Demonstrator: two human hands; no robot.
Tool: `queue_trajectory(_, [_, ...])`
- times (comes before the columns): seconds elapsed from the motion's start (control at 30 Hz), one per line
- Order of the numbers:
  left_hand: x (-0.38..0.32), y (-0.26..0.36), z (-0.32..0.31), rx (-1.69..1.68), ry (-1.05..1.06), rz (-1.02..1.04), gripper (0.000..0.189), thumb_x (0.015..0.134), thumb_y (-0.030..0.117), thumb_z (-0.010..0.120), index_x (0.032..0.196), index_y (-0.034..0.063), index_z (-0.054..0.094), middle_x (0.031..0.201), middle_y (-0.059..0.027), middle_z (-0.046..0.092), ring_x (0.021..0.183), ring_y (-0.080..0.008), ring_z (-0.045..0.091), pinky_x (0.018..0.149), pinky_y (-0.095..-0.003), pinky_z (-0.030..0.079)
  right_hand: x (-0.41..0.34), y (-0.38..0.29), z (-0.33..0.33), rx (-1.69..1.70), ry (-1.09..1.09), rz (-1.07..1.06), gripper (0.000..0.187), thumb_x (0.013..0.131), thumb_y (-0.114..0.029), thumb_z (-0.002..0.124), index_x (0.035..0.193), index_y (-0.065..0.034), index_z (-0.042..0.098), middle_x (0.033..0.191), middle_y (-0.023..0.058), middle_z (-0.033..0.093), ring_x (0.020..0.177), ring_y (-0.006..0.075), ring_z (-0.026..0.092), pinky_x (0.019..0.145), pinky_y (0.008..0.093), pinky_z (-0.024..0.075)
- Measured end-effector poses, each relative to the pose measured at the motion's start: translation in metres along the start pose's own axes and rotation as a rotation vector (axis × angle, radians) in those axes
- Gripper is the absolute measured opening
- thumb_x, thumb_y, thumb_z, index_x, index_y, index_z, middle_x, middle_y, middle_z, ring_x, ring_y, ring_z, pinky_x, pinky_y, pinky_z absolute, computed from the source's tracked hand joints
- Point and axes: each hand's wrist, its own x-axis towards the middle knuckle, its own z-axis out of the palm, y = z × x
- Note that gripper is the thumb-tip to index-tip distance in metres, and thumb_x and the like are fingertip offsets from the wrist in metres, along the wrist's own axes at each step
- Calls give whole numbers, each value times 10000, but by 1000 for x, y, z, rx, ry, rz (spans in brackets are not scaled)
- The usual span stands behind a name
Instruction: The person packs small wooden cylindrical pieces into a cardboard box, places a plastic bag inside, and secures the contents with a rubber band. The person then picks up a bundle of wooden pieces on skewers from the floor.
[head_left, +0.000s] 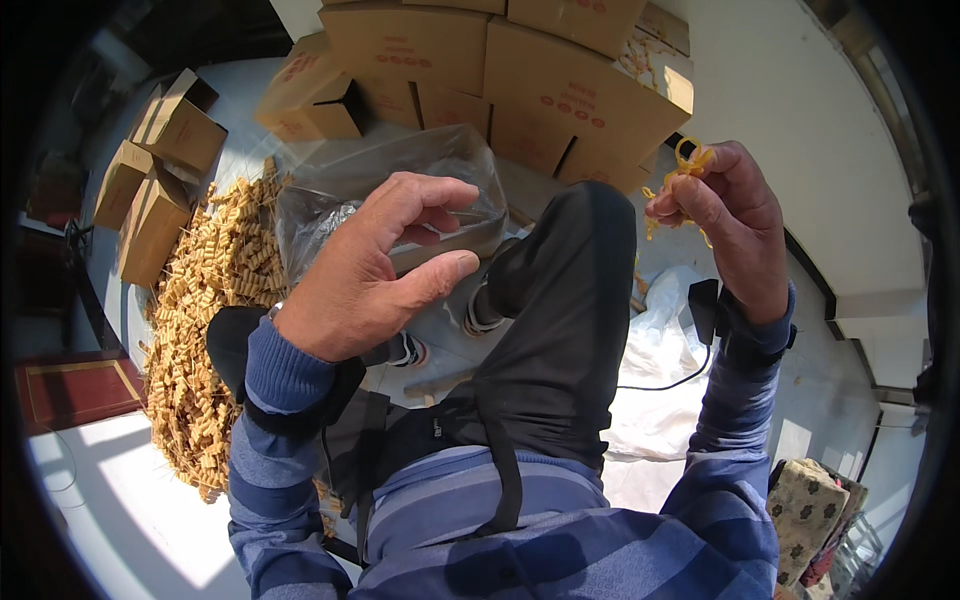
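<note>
My left hand (375, 270) is raised with thumb and fingers apart, and nothing is in it. Beneath it stands a carton (427, 255) lined with a clear plastic bag (435, 161) whose edges spread over the sides. Whether anything lies deep in the bag is hard to tell. Off to the right, my right hand (742, 217) pinches several yellow rubber bands (694, 159) between thumb and fingers, with some loops hanging below. To the left is a large heap of small tan ridged bundles (217, 300), with thin sticks or strands poking out.
Stacked cardboard boxes (405, 49) form a wall ahead, with more loose bands (641, 56) on top at the right. Other cartons (154, 187) stand far left. White plastic sheeting (652, 390) lies right of my knee, near a black cable (675, 382). Patterned cushions (806, 517) sit lower right.
</note>
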Motion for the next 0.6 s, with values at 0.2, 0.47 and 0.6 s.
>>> queue_trajectory(0.2, [7, 17, 0, -170, 30, 230, 721, 879, 257, 768, 1455, 58, 384, 1338, -146, 526, 1257, -238, 514, 1080, -384, 407, 26, -48, 52, 130, -359, 89, 216, 998, -251, 618, 1078, -59, 556, 846, 59, 692, 742, 95, 690, 596, 188, 534])
queue_trajectory(0.47, [-3, 24, -19, -723, -156, -147, 641, 929, 213, 718, 1431, 12, 374, 1338, -124, 523, 1211, -188, 540, 1023, -312, 465, 54, -57, 86, 181, -439, -2, 232, 991, -236, 634, 1089, -35, 576, 945, 54, 675, 855, 108, 661, 740, 233, 552])
queue_trajectory(0.6, [-4, 17, -9, -566, 51, -11, 537, 959, 250, 681, 1374, 10, 438, 1205, -69, 579, 1080, -137, 582, 969, -278, 481, 60, -60, 89, 33, -404, -63, 201, 998, -232, 623, 1056, -42, 597, 971, 38, 673, 891, 112, 648, 809, 248, 537])
